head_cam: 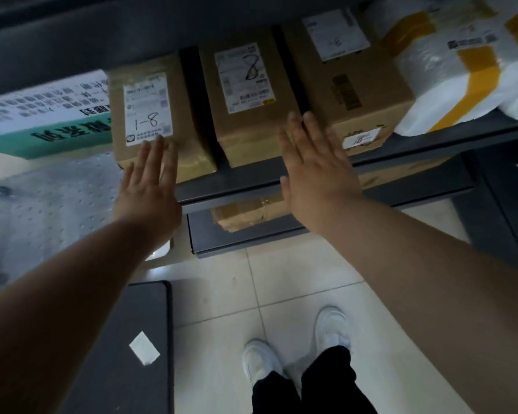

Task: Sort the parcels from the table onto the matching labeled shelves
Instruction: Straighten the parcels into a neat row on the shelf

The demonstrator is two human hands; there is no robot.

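Cardboard boxes: three stand side by side on the dark shelf (407,149) in front of you. The left box (138,156) is marked "1-8" and the middle box (251,138) "8"; the writing on the right box (368,85) is too blurred to read.
Left hand (148,192): fingers straight and slightly spread, tips against the front of the left box, gripping nothing.
Right hand (314,171): flat and released, fingertips at the gap between the middle box and the right box; whether they touch is unclear.
Wrapped parcels (425,94): white with yellow tape, at the shelf's right end.
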